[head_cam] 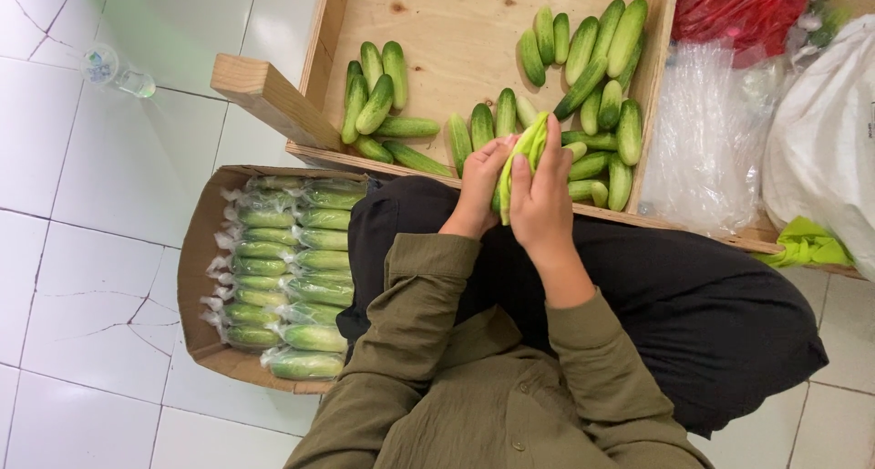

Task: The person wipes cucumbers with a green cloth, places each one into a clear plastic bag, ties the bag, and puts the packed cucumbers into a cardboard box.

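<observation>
At the middle of the frame, both hands meet over the near edge of a shallow plywood tray. The left hand and the right hand have their fingers closed together on a light green cloth, which stands upright between them; whether a cucumber is wrapped inside it I cannot tell, though that would explain the two-handed grip. Loose cucumbers lie in the tray in two groups: about eight in the cluster at upper centre left, and roughly twenty in the larger heap toward the upper right, kept within easy reach of the hands. At lower left a cardboard box sits on the white tiled floor, close beside the person's knee, holding wrapped cucumbers laid in two neat columns, about eighteen showing. Clear plastic bags lie piled at the right, with a red bag above them, a white sack at the far right, and a second green cloth below.
</observation>
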